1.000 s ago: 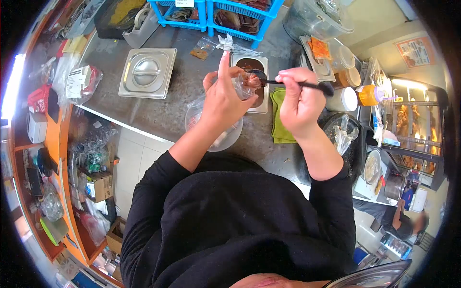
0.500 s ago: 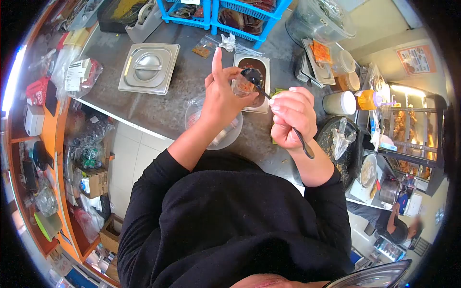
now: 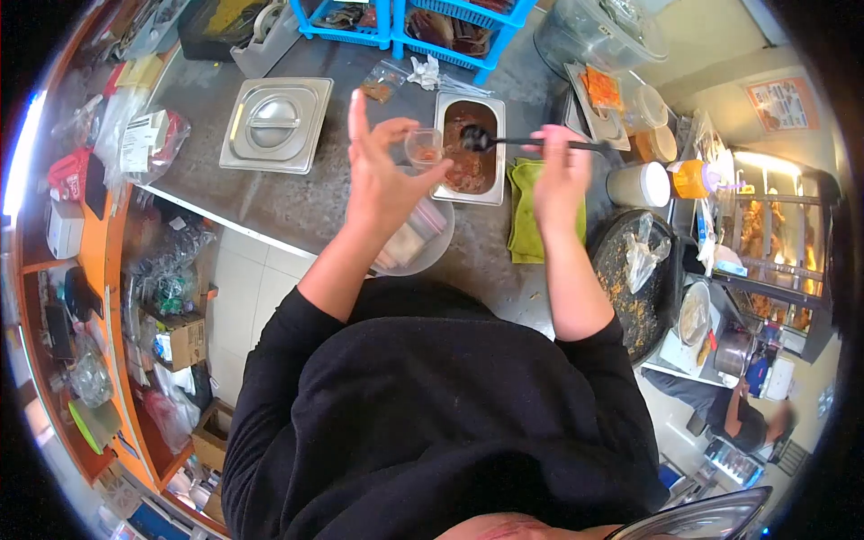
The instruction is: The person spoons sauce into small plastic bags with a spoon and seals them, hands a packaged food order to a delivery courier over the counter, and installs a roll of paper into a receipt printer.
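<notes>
My left hand (image 3: 380, 175) pinches a small clear plastic cup (image 3: 423, 147) between thumb and fingers, with the index finger pointing up. A little reddish food shows in the cup. In my right hand (image 3: 562, 180) is a black spoon (image 3: 531, 141), gripped by its handle. Its dark bowl is over the steel pan (image 3: 500, 171), which holds a reddish-brown sauce (image 3: 470, 173). The cup is just left of the pan's rim. Below my right hand a green cloth (image 3: 525, 220) lies on the counter. A clear round bowl (image 3: 443, 245) with zip bags sits partly behind my left wrist.
A lidded steel pan (image 3: 277, 124) stands at left on the metal counter (image 3: 202, 126). Blue baskets (image 3: 441, 45) are at the back. To the right are a white-lidded jar (image 3: 641, 186), a black tray (image 3: 630, 297) and a lit display case (image 3: 774, 225). Another person (image 3: 747, 418) is far right.
My right hand has moved up and right, taking the spoon from the cup to over the sauce pan, its handle now level. My left hand has shifted left with the cup.
</notes>
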### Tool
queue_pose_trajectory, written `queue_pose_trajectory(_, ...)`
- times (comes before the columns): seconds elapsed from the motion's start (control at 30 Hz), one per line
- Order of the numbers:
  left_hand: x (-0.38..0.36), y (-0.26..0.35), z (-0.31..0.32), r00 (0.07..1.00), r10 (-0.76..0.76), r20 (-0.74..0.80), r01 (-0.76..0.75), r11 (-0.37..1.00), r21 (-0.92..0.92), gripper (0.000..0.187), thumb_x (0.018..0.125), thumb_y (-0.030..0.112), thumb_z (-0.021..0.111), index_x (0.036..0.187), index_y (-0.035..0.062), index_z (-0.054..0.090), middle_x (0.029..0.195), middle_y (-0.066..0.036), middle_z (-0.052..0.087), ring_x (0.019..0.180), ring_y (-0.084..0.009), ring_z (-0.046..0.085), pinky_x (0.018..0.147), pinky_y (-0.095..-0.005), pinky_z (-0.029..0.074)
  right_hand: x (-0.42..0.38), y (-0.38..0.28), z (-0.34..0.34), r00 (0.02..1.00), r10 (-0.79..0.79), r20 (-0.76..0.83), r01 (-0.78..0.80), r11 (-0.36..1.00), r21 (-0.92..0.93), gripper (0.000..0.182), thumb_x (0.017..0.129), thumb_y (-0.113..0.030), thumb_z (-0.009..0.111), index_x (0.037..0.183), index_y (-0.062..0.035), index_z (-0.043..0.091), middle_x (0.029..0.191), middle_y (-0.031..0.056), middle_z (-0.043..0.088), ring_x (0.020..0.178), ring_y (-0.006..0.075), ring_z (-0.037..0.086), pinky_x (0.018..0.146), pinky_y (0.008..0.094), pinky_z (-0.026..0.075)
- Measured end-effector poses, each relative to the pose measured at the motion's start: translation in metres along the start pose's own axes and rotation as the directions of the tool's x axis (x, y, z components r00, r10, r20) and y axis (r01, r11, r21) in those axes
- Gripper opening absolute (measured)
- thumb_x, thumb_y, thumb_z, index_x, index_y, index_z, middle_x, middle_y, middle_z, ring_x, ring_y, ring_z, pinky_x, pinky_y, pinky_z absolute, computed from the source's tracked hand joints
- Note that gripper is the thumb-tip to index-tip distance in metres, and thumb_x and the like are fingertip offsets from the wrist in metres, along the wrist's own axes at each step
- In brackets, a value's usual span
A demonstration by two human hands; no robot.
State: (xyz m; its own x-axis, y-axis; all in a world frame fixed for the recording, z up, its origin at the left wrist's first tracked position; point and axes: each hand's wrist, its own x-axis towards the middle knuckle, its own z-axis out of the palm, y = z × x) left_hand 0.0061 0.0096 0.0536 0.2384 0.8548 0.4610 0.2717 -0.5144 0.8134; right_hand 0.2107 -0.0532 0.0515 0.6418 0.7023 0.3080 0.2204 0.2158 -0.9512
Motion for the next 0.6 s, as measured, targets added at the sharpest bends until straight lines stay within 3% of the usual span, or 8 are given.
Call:
queue_pose_trajectory(0.03,0.000,0.001,-0.004,1.000,-0.015,-0.001,0.015,0.999,-0.050,0.122,0.063,0.009,0.085,0.144,0.0001,-0.006,0.106,-0.017,0.060,0.097,-0.0298,0.060,0.091,-0.0394,0.044,-0.005,0.005,0.001,0.995,0.018,0.101,-0.003,0.989,-0.151,0.021,0.098,-0.019,0.050,0.100,0.0008,0.058,0.089,0.0086,0.063,0.080,0.0174,0.062,0.071,0.0321,0.051)
queue_pose_trajectory(0.07,-0.001,0.001,-0.006,1.000,-0.030,-0.004,0.030,0.998,-0.057,0.122,0.063,0.006,0.085,0.144,0.0016,-0.006,0.107,-0.017,0.059,0.099,-0.0280,0.059,0.092,-0.0384,0.044,-0.014,0.007,0.004,0.979,-0.073,0.191,0.138,0.925,-0.354,0.014,0.094,-0.013,0.056,0.094,-0.0017,0.064,0.090,0.0093,0.066,0.081,0.0184,0.064,0.074,0.0313,0.051)
queue_pose_trajectory(0.13,-0.002,0.002,-0.010,0.998,-0.060,-0.014,0.059,0.996,-0.070,0.120,0.064,0.002,0.083,0.144,0.0048,-0.006,0.109,-0.016,0.058,0.102,-0.0245,0.057,0.094,-0.0364,0.044,-0.026,0.029,0.008,0.908,-0.274,0.315,0.385,0.842,-0.378,0.008,0.090,-0.007,0.060,0.094,-0.0031,0.065,0.092,0.0111,0.067,0.085,0.0194,0.065,0.074,0.0297,0.051)
queue_pose_trajectory(0.23,-0.001,0.003,-0.009,0.999,-0.051,-0.012,0.051,0.998,-0.041,0.120,0.065,0.001,0.083,0.144,0.0054,-0.006,0.110,-0.016,0.058,0.103,-0.0254,0.057,0.095,-0.0371,0.043,-0.037,0.035,0.014,0.935,-0.138,0.327,0.257,0.899,-0.355,0.007,0.089,-0.003,0.061,0.094,-0.0036,0.065,0.092,0.0106,0.067,0.083,0.0180,0.066,0.072,0.0290,0.051)
queue_pose_trajectory(0.33,0.001,0.002,-0.010,0.999,-0.054,0.003,0.054,0.998,-0.025,0.119,0.066,0.006,0.083,0.144,0.0053,-0.007,0.111,-0.018,0.057,0.103,-0.0284,0.057,0.093,-0.0387,0.044,-0.035,0.053,0.013,0.992,0.025,0.122,0.003,0.974,-0.224,0.008,0.091,-0.005,0.058,0.096,-0.0015,0.063,0.090,0.0100,0.066,0.081,0.0164,0.066,0.070,0.0295,0.051)
queue_pose_trajectory(0.43,0.002,0.001,-0.009,0.999,-0.048,0.019,0.048,0.999,-0.020,0.119,0.067,0.009,0.083,0.144,0.0051,-0.008,0.112,-0.019,0.057,0.103,-0.0297,0.058,0.092,-0.0394,0.045,-0.019,0.043,-0.001,0.985,0.170,0.023,-0.171,0.985,0.032,0.012,0.094,-0.008,0.055,0.102,-0.0005,0.059,0.089,0.0097,0.065,0.078,0.0158,0.065,0.071,0.0294,0.052)
queue_pose_trajectory(0.53,0.001,-0.001,-0.004,0.998,-0.052,0.033,0.053,0.998,-0.039,0.119,0.067,0.009,0.083,0.144,0.0048,-0.008,0.112,-0.019,0.057,0.103,-0.0296,0.058,0.091,-0.0396,0.046,-0.010,0.019,-0.010,0.975,0.221,-0.028,-0.213,0.962,0.171,0.017,0.096,-0.012,0.054,0.108,0.0002,0.055,0.091,0.0100,0.063,0.077,0.0165,0.064,0.071,0.0289,0.053)
queue_pose_trajectory(0.6,0.001,0.000,0.000,0.998,-0.046,0.043,0.048,0.998,-0.036,0.119,0.067,0.009,0.083,0.144,0.0045,-0.008,0.112,-0.019,0.057,0.103,-0.0295,0.058,0.091,-0.0396,0.046,-0.008,-0.006,-0.010,0.987,0.151,-0.050,-0.134,0.960,0.244,0.017,0.096,-0.012,0.054,0.108,0.0002,0.054,0.092,0.0110,0.061,0.079,0.0163,0.063,0.072,0.0291,0.054)
